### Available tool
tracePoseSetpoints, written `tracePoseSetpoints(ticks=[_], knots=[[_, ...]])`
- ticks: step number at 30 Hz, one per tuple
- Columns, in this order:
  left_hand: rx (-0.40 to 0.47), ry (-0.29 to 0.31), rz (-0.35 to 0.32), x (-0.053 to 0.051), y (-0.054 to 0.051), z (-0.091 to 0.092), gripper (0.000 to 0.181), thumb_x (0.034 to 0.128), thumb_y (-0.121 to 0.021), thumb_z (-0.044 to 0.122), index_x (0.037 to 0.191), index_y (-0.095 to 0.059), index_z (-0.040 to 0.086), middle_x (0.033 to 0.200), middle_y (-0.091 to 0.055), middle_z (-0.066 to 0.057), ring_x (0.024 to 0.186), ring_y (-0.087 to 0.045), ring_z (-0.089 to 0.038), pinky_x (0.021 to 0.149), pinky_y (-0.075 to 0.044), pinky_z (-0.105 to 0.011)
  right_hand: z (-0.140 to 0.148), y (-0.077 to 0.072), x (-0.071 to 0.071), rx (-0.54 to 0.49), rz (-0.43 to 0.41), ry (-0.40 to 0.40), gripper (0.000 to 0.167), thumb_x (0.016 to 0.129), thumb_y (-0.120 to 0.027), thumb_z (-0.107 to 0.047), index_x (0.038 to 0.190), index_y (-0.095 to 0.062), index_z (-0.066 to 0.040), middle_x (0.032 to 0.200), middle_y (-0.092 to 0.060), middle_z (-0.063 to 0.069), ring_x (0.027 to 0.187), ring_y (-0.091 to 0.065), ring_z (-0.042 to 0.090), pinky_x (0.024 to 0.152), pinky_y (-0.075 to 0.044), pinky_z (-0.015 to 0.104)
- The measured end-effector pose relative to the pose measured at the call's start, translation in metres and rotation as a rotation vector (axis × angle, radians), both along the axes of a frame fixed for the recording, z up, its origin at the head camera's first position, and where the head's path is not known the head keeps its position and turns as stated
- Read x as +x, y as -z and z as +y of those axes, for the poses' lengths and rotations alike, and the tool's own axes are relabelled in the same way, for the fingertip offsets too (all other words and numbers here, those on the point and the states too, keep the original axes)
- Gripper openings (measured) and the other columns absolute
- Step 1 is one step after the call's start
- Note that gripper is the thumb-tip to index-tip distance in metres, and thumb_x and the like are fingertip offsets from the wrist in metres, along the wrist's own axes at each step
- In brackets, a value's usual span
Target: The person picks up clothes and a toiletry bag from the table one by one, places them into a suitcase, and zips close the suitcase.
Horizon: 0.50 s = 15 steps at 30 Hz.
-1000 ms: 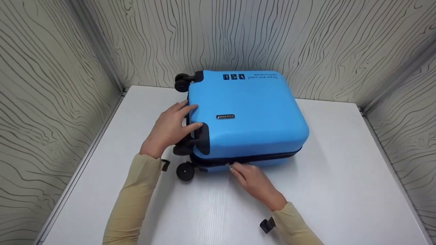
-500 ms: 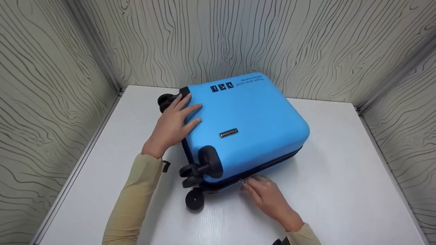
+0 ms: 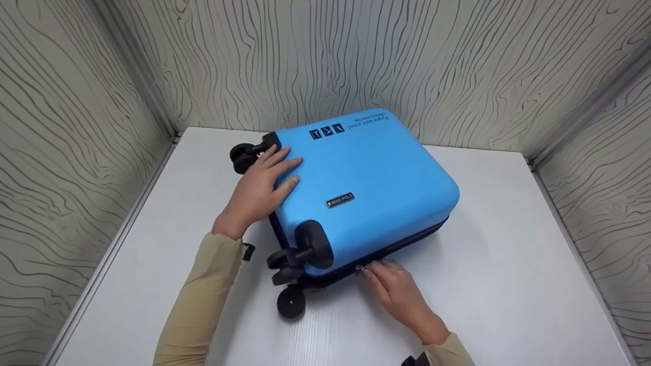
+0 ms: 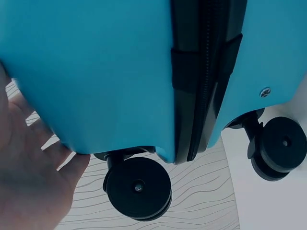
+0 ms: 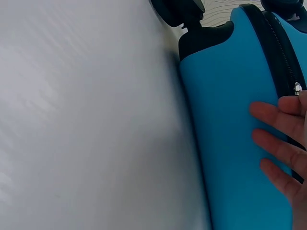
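A blue hard-shell suitcase [image 3: 371, 173] lies flat on a white table, turned at an angle, its wheeled end to the left. My left hand [image 3: 256, 188] rests on the wheeled end, fingers spread over the upper shell's edge between two caster wheels. In the left wrist view, that hand [image 4: 36, 167] lies along the shell with straight fingers. At the near side, my right hand [image 3: 399, 290] pinches a zipper pull [image 3: 360, 268] on the dark zipper band. The right wrist view shows the metal zipper pull [image 5: 298, 88] at thumb and forefinger, the other fingers loosely extended against the shell.
Black caster wheels [image 3: 291, 302] stick out at the suitcase's left end. The white table [image 3: 508, 264] extends to the right and front. Wood-patterned panels [image 3: 325, 56] stand behind and on both sides. Both forearms wear tan sleeves [image 3: 198, 295] with black wrist straps.
The suitcase has turned, its wheeled near corner swinging toward the front. My right hand has moved slightly right and nearer with the zipper pull. My left hand has stayed on the wheeled end.
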<state>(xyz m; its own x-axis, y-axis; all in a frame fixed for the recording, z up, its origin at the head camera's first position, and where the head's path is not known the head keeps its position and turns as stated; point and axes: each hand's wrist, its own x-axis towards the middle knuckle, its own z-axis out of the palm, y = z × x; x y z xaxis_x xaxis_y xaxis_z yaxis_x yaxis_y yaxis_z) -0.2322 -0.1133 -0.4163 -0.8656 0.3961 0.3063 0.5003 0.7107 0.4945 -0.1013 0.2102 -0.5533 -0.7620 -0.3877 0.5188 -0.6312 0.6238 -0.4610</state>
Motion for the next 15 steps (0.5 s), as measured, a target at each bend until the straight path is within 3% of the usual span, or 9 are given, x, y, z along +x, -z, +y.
tracePoseSetpoints(ticks=[9,15], knots=[[-0.031,-0.057,0.018,0.010,0.000,0.006,0.048,0.1068,-0.050,0.043,0.151,-0.053,0.023,0.162,-0.035,-0.004,0.153,-0.017,-0.024,0.121,-0.015,-0.045,0.002,0.001,-0.003,-0.027,0.042,0.019,0.020,0.093,-0.071,0.001,0.090,-0.066,-0.018,0.082,-0.059,-0.015,0.076,-0.054,0.008,0.069,-0.046,0.033],[-0.072,-0.096,0.077,0.017,0.002,0.008,0.048,0.1070,-0.051,0.042,0.150,-0.053,0.021,0.161,-0.037,-0.007,0.152,-0.021,-0.029,0.121,-0.017,-0.046,0.003,0.003,-0.006,-0.058,0.077,0.028,0.018,0.091,-0.071,0.004,0.090,-0.068,-0.014,0.083,-0.060,-0.013,0.078,-0.055,0.010,0.071,-0.046,0.033]])
